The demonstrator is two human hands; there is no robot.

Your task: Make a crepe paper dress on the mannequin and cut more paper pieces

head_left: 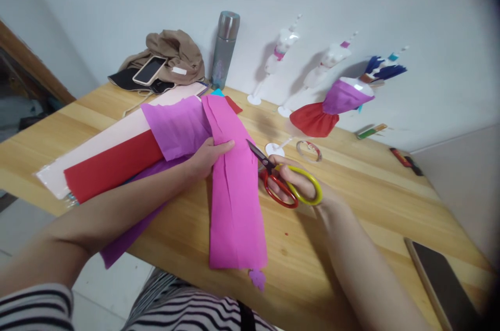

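Observation:
My left hand [209, 156] grips a folded strip of bright pink crepe paper [238, 216] near its middle, with the thumb on top and the other fingers hidden beneath. In my right hand [287, 177] is a pair of scissors [267, 164] with one red and one yellow handle. The blade tips lie at the right edge of the pink paper, just right of my left thumb. Purple crepe paper [179, 125] and a red crepe paper roll [115, 167] lie left of my left hand. A small purple scrap [257, 279] sits by the strip's lower end.
Small white mannequins [281, 49] stand along the wall, one wearing a purple and red paper dress [347, 96]. A tape roll [309, 151], a grey bottle [225, 49], a brown cloth bag [175, 54] and a phone [150, 69] are on the table. Another phone [441, 284] lies front right.

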